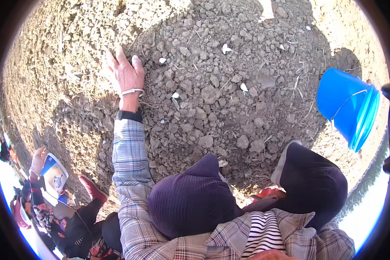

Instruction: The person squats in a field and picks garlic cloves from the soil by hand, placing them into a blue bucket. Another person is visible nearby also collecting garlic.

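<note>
My left hand [127, 73] is palm down over the crumbly soil [211, 126], its fingers spread and nothing visible in it. A white band and a dark watch strap circle its wrist. Just right of the thumb lies a pale garlic clove [162, 60]. Another clove [175, 95] sits nearer to me, right of the wrist. Farther right are a clove [243, 87] and a split-looking white piece [226, 48]. Two more pale pieces, one of them a likely clove [282, 47], rest towards the far right. My right hand is out of view.
A blue plastic bucket [339, 100] with a wire handle stands on the right. My bent knees [195, 198] are close to the soil. At lower left, a co-worker's hand [38, 161] is by a white-and-blue bucket [56, 178], near a red shoe [92, 188].
</note>
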Available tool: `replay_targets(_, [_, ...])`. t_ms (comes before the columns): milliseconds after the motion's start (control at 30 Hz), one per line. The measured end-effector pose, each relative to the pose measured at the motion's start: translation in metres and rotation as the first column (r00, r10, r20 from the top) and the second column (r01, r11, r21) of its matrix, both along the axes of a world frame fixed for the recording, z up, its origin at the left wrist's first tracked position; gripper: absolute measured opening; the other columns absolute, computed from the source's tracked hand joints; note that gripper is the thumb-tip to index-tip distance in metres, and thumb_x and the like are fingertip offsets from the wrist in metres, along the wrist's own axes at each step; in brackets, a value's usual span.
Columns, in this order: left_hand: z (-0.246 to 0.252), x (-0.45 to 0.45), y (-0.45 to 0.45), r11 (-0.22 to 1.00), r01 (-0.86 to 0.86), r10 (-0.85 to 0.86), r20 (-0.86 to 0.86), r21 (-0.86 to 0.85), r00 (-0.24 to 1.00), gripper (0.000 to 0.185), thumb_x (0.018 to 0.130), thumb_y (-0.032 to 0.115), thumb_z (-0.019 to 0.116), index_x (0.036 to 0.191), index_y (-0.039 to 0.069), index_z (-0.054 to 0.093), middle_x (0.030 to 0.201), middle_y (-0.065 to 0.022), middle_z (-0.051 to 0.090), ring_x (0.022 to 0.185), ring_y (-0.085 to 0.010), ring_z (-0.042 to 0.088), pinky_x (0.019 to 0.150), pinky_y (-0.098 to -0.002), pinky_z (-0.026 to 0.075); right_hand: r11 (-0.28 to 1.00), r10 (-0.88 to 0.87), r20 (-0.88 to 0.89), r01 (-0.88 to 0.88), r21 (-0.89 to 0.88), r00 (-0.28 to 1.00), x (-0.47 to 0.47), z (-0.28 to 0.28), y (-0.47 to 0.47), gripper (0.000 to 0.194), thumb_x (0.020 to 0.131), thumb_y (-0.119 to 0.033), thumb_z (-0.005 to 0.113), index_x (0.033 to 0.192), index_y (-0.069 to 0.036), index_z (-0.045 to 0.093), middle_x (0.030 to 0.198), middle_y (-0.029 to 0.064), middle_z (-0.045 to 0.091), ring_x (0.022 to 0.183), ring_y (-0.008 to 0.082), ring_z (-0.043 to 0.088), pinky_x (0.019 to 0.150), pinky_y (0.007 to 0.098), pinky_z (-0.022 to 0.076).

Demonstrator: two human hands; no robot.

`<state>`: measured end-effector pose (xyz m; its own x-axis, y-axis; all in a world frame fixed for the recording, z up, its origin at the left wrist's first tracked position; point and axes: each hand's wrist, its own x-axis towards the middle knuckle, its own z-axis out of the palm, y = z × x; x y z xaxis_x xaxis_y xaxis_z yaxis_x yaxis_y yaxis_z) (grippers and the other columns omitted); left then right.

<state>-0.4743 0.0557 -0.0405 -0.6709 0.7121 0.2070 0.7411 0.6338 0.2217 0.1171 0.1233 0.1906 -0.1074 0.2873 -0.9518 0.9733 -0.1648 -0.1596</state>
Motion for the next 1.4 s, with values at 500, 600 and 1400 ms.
replay_targets(500, [0.002, 0.003, 0.005, 0.987, -0.077, 0.082, 0.028, -0.143, 0.996, 0.066, 0.083, 0.039, 0.053, 0.14, 0.007, 0.038, 0.149, -0.028, 0.021, 0.139, -0.048, 0.01, 0.11, -0.0657, 0.001, 0.882, 0.462, -0.289, -0.47, 0.046, 0.838, -0.325, -0.047, 0.158, 0.021, 0.09, -0.019, 0.06, 0.098, 0.0, 0.064, 0.089, 0.004, 0.066, 0.073, 0.0098, 0.061, 0.064, 0.0243, 0.0498])
replay_targets(600, [0.002, 0.002, 0.005, 0.979, -0.076, 0.085, 0.041, -0.19, 0.996, 0.067, 0.082, 0.038, 0.054, 0.139, 0.007, 0.038, 0.148, -0.0279, 0.021, 0.138, -0.0486, 0.011, 0.109, -0.0669, 0.0, 0.83, 0.527, -0.321, -0.557, -0.004, 0.787, -0.369, -0.077, 0.166, 0.021, 0.091, -0.02, 0.059, 0.098, 0.0, 0.064, 0.089, 0.0042, 0.066, 0.073, 0.01, 0.061, 0.064, 0.0244, 0.0501])
replay_targets(1400, [0.121, 0.019, -0.065, 0.966, -0.224, -0.007, 0.879, 0.13, 0.477, 0.045, 0.087, 0.023, 0.066, 0.126, 0.001, 0.059, 0.123, -0.0103, 0.062, 0.115, -0.0188, 0.057, 0.1, -0.0334, 0.042, 0.848, 0.289, 0.019, -0.265, 0.46, 0.957, 0.077, 0.128, 0.313, 0.033, 0.082, -0.023, 0.069, 0.105, 0.0, 0.063, 0.089, 0.0123, 0.066, 0.083, 0.0229, 0.064, 0.071, 0.0353, 0.0533])
